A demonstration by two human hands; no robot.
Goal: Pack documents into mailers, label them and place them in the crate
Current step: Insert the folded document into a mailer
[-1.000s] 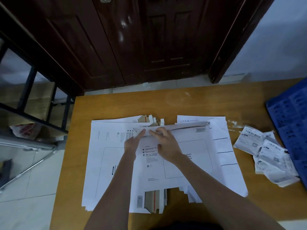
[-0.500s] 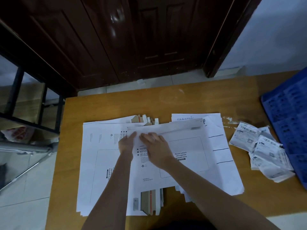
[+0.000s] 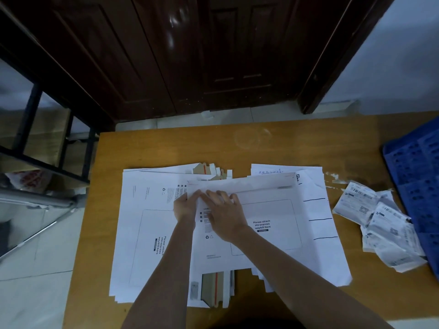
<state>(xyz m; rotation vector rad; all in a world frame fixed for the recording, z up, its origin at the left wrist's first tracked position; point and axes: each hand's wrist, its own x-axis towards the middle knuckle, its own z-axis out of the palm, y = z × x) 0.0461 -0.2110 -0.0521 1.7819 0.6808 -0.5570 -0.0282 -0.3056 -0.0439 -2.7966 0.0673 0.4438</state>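
So the mailer [image 3: 249, 222] is lying flat in the middle of the counter [image 3: 166, 148], on top of a bigger spread of other white mailers [image 3: 152, 233] and loose sheets [image 3: 316, 210]; its flap at the 12 o'clock edge is folded down and both hands are on it near the left corner. Left hand [image 3: 186, 206] has its grip flat against the corner, fingers pointing toward 12 o'clock, pressing rather than pinching as far as I can tell; right hand [image 3: 225, 214] is spread wide, palm down, fingers fanned along the fold, holding nothing.

My read is they're sealing the flap; the label part hasn't happened on this one, the "attach waybill here" box looks bare.

Handling-wise I'd guess it's light, thin card, stiffish but bendy, and slick enough to skate over the pile under it; so I'd keep one palm pinning it while the other runs the crease out toward 3 o'clock. To lift it, take it by a long edge, not the flap.

Crumpled labels [image 3: 380, 224] sit at 3 o'clock, right beside the blue crate [image 3: 413, 176] at the counter's right edge.
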